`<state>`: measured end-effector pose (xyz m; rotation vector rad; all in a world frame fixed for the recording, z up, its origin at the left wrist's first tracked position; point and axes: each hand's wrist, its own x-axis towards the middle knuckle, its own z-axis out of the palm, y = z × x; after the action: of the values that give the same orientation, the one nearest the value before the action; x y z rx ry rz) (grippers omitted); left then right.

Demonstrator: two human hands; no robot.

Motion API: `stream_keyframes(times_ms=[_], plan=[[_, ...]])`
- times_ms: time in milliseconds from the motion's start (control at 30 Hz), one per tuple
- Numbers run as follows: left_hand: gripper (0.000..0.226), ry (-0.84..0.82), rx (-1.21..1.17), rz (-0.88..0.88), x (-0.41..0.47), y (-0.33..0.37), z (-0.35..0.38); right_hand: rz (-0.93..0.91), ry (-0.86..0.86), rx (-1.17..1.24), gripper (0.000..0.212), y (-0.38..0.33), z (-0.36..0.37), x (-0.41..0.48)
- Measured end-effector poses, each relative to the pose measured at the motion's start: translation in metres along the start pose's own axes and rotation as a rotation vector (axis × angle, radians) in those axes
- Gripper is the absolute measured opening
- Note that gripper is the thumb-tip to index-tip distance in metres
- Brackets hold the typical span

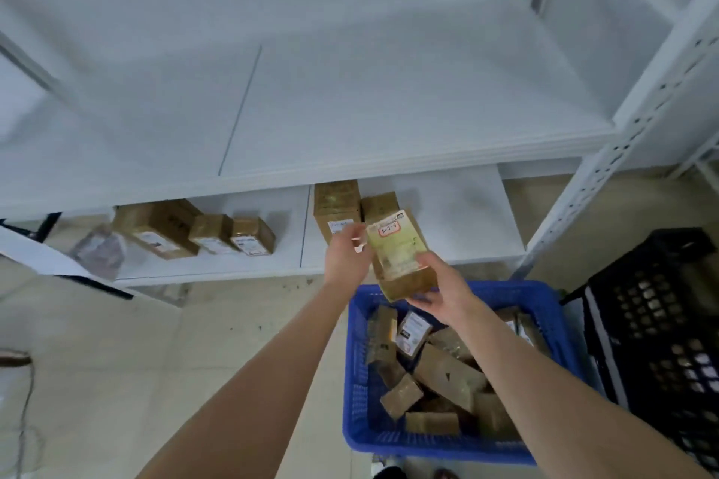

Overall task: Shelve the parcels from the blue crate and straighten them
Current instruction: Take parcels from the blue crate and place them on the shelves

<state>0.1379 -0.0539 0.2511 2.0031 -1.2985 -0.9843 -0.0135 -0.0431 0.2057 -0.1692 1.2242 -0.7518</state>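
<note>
Blue plastic sits nearest you: the crate [355,381] is far from emptied, with a heap of parcels [447,373] lying every which way inside. Above its far rim your right hand [441,290] grips the lower end of one parcel [397,249], label up, fingers wrapped round it. Your left hand [347,255] is at that parcel's upper left corner with fingers bent; whether it pinches the edge or only touches it cannot be told. Beyond, the low shelf [451,214] carries two boxes [336,206] side by side just behind the held parcel, and further left a trio [194,231] that looks slanted to the shelf edge, beside a grey bag [99,251]. The upper shelf [389,109] lies further back. You seem early on: most of the shelving and the straightening remain.
</note>
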Motion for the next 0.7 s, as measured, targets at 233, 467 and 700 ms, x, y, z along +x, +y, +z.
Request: stream_keyframes(times_ms=[233,467,700], plan=[[0.056,0.028,-0.228,-0.065,-0.041,0.069,-0.086,-0.131,-0.239,-0.017,0.016,-0.049,0.021,-0.081],[0.052,-0.014,-0.342,-0.049,-0.077,0.110,-0.124,-0.155,-0.367,0.044,0.029,-0.056,0.054,-0.131],[0.026,0.046,-0.370,0.047,-0.093,0.121,-0.164,-0.211,-0.444,0.070,0.022,-0.057,0.079,-0.173]])
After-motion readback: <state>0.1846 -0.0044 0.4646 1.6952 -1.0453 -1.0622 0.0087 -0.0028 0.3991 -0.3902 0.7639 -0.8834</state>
